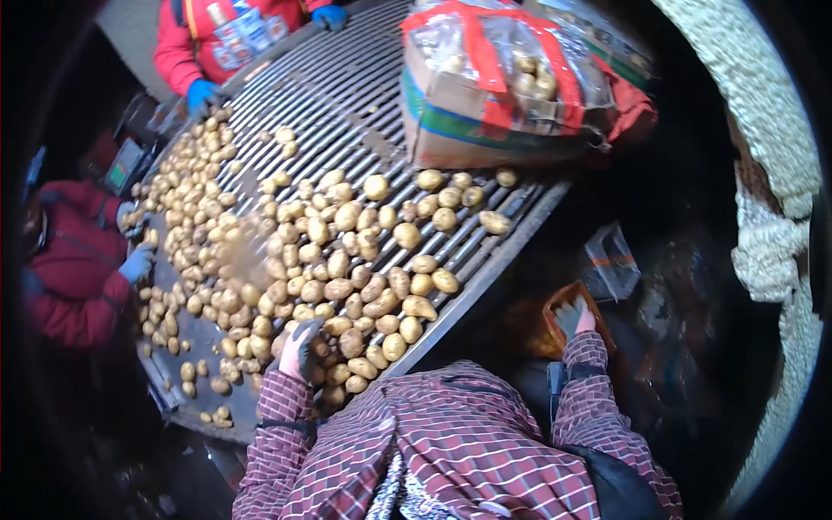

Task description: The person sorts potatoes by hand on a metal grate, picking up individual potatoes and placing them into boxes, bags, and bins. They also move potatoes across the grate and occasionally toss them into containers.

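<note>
My left hand, in a dark-tipped glove, is among the potatoes at the near edge of a slatted metal table. Its fingers are slightly bent and touch potatoes; no firm grip shows. Off to the right, below table height, my right hand reaches into an orange-brown container. The fingers of its grey glove look stretched out, and I see nothing held in them. Loose potatoes, some with dirt on them, cover the table's near and left parts.
A taped cardboard box with bagged potatoes stands on the table's far right. Opposite, a person in red wears blue gloves. Another person in dark red works at the left. A clear plastic bin lies beyond the orange-brown container.
</note>
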`<state>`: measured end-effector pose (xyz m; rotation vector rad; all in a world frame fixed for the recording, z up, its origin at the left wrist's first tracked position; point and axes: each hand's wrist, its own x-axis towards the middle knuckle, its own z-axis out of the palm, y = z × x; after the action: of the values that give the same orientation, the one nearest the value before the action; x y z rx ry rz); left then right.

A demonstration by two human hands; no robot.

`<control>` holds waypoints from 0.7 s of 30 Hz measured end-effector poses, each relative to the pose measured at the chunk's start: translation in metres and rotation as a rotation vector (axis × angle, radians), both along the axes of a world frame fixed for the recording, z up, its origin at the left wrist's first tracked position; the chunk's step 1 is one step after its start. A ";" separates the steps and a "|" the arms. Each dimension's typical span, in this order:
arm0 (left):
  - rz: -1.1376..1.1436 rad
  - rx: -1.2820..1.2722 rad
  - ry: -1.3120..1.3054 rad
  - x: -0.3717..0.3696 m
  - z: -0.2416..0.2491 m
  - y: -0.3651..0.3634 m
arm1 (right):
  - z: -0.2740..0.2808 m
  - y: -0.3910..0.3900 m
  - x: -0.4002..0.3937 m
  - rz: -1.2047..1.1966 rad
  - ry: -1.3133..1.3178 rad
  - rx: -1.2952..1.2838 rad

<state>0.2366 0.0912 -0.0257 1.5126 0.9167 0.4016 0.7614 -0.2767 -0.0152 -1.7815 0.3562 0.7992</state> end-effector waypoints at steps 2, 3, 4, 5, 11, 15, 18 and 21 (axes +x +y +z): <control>0.122 -0.234 -0.101 0.013 0.029 -0.006 | 0.042 0.090 -0.043 0.191 -0.128 0.178; 0.193 -0.344 -0.153 0.020 0.044 -0.009 | 0.060 0.133 -0.067 0.396 -0.246 0.225; 0.303 -0.626 -0.225 0.022 0.052 -0.010 | 0.064 0.169 -0.089 0.601 -0.387 0.175; 0.338 -0.624 -0.260 0.022 0.053 -0.012 | 0.085 0.204 -0.117 0.887 -0.569 0.134; 0.378 -0.310 -0.217 -0.018 0.041 -0.029 | 0.077 0.303 -0.225 2.055 -1.326 -0.028; 0.167 0.326 -0.009 -0.050 0.032 -0.040 | 0.077 0.326 -0.244 2.096 -1.308 -0.217; 0.404 -0.682 -0.363 -0.031 0.075 -0.042 | 0.079 0.334 -0.269 2.143 -1.247 -0.445; 0.264 -0.644 -0.251 -0.019 0.060 -0.041 | 0.076 0.328 -0.273 2.085 -0.942 -0.471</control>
<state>0.2180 0.0507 0.0343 0.7397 0.9311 0.4220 0.4885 0.0513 0.0604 -2.2379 -2.4251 0.9533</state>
